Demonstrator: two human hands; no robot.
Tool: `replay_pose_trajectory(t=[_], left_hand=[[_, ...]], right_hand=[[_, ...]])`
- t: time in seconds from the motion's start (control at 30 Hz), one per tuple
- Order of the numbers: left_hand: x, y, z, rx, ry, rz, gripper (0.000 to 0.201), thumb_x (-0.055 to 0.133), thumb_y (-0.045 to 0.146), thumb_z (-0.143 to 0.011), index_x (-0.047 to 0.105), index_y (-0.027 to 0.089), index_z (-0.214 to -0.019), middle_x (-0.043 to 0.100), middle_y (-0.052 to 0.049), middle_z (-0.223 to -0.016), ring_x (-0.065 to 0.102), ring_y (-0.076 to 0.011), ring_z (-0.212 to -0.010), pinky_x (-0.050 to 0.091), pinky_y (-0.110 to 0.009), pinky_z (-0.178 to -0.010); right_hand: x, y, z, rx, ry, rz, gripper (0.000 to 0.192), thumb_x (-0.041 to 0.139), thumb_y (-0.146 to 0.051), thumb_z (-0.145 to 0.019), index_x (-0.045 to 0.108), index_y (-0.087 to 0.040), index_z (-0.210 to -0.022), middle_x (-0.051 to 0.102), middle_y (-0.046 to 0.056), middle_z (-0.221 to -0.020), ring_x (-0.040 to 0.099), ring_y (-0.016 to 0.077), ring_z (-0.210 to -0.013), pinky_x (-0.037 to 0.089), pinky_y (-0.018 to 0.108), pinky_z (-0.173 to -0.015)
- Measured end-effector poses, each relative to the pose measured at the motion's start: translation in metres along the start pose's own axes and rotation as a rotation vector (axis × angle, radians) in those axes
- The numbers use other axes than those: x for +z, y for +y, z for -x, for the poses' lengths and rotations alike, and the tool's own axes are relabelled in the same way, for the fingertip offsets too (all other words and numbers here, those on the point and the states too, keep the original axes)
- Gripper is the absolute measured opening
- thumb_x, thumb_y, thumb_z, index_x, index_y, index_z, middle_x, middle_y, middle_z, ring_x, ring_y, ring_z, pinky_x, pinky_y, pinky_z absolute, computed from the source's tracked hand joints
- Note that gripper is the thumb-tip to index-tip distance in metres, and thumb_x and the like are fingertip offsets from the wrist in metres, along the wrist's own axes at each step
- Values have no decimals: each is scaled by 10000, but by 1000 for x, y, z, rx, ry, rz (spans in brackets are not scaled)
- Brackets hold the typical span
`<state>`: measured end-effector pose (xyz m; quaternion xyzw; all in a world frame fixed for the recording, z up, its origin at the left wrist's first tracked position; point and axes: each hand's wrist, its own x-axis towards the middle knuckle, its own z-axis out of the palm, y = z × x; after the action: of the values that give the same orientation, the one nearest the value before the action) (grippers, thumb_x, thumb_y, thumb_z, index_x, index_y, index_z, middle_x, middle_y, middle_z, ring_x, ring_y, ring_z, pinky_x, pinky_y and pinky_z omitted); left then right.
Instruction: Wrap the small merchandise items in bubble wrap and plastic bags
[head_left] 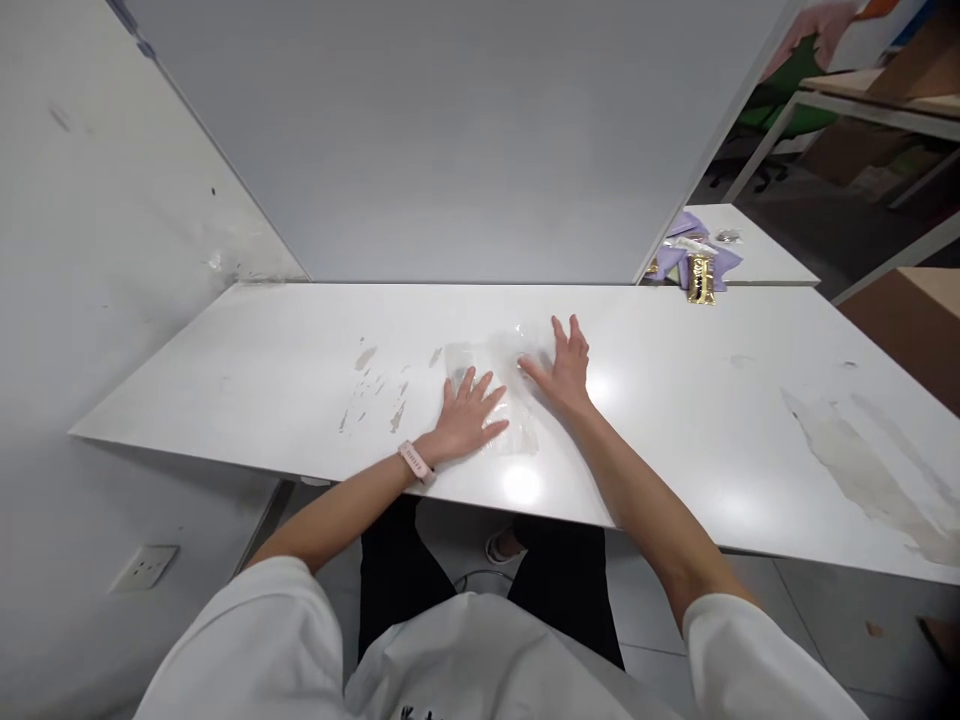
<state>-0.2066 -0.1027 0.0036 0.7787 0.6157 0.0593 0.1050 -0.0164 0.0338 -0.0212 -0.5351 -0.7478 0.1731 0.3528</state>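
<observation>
A clear plastic bag (pixel 517 425) lies flat on the white table (pixel 300 370) in front of me. My left hand (pixel 466 418) rests on its left part, fingers spread, with a pink band on the wrist. Under those fingertips is a small greyish patch that I cannot make out. My right hand (pixel 564 370) is at the bag's upper right edge, fingers apart and thumb pointing left toward the bag. Whether the right thumb touches the plastic is hard to tell. Neither hand grips anything.
A tall grey panel (pixel 465 150) stands along the table's back edge. Purple packaging (pixel 724 262) and a gold packet (pixel 701 279) lie at the back right. A cardboard box (pixel 907 325) stands beyond the right edge. A white wall (pixel 112 220) borders the left side.
</observation>
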Motion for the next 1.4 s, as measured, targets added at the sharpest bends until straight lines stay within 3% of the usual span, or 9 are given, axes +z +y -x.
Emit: replay_pose_trajectory(t=[0.13,0.23,0.37,0.57,0.87,0.97,1.1,1.2,1.4], left_hand=[[-8,-35,-49,41,60,-43,520,323,463,-1029,397,323,-1524,281,-47,-1647,66,-315,-1556,79,-649,-1215],[-11,-46,-80,89,82,-63,482,327,397,-1028,462,293,-1479,342,-49,-1621,123,-315,-1548,118,-655,-1209],[-9,-42,-103,42,118,-79,427,329,335,-1018,559,249,-1367,410,-68,-1581,169,-317,-1539,172,-653,-1203],[-8,-37,-105,11,150,6,394,350,299,-996,567,270,-1323,466,-60,-1538,165,-334,-1538,188,-690,-1182],[-10,-38,-108,1,132,44,375,369,316,-993,599,255,-1282,478,-49,-1527,170,-319,-1537,160,-651,-1210],[-10,-37,-109,1,135,43,375,376,322,-989,604,256,-1279,477,-53,-1527,169,-317,-1537,154,-649,-1212],[-11,-38,-108,0,129,36,366,369,318,-990,628,237,-1236,484,-59,-1519,170,-316,-1537,156,-646,-1214],[-12,-42,-108,-26,119,41,401,350,304,-997,594,232,-1307,452,-51,-1551,156,-300,-1542,139,-640,-1217],[-16,-61,-109,-149,124,29,463,347,301,-1002,501,261,-1437,390,-15,-1596,133,-262,-1547,100,-610,-1232]], right_hand=[[6,-2,1,-18,-210,137,600,504,-507,-930,486,-229,-1461,447,105,-1547,338,300,-1441,269,496,-1165],[11,-6,-2,-1,-196,184,562,447,-445,-962,481,-197,-1465,472,103,-1531,360,279,-1430,262,465,-1172],[21,-16,-10,12,-139,191,522,418,-402,-970,505,-192,-1439,495,117,-1508,388,285,-1409,282,467,-1154],[26,-20,-18,4,-104,108,468,437,-380,-961,563,-219,-1382,565,89,-1444,452,284,-1354,329,468,-1123],[24,-14,-21,56,-75,-20,467,506,-413,-901,627,-222,-1309,627,67,-1372,496,300,-1295,352,479,-1098],[23,-13,-23,68,-51,-80,440,443,-436,-927,668,-230,-1245,669,65,-1301,536,292,-1244,384,456,-1065],[19,-10,-25,235,2,-291,531,297,-501,-978,698,-222,-1186,725,76,-1157,624,256,-1096,452,407,-964],[15,-5,-24,350,83,-397,556,301,-528,-970,702,-195,-1163,743,88,-1072,641,245,-1042,452,410,-954],[-2,7,-10,382,186,-405,496,369,-518,-948,730,-188,-1028,742,69,-927,642,221,-982,453,402,-956]])
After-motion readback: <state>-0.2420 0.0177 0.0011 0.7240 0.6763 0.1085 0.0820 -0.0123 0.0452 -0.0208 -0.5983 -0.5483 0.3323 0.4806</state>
